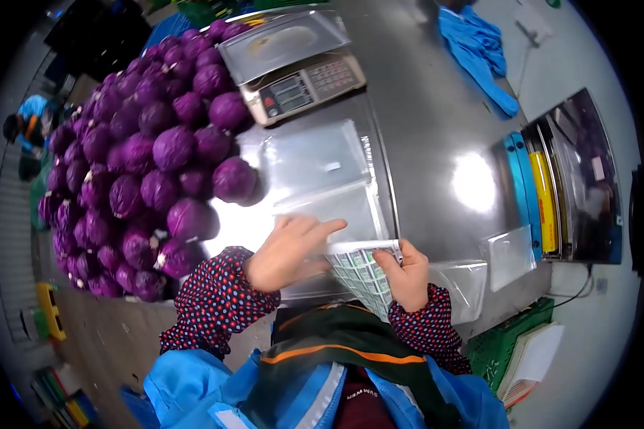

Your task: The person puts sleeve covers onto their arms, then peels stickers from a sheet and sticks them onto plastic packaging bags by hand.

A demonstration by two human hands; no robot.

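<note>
My right hand [406, 279] grips a sheet of green-and-white printed labels [361, 272] by its upper right edge, thumb on top. The sheet hangs down in front of my body, over the table's near edge. My left hand [288, 252] is at the sheet's left side, index finger stretched out and the lower fingers smeared by motion. I see nothing held in it. Just beyond both hands, clear plastic bags [318, 168] lie flat in a stack on the metal table.
A large heap of red cabbages [150, 157] covers the left side. A weighing scale [300, 79] stands at the back. Blue gloves [479, 46] lie at the far right, near a dark box with folders [544, 193]. Loose clear bags [461, 286] lie at the near right.
</note>
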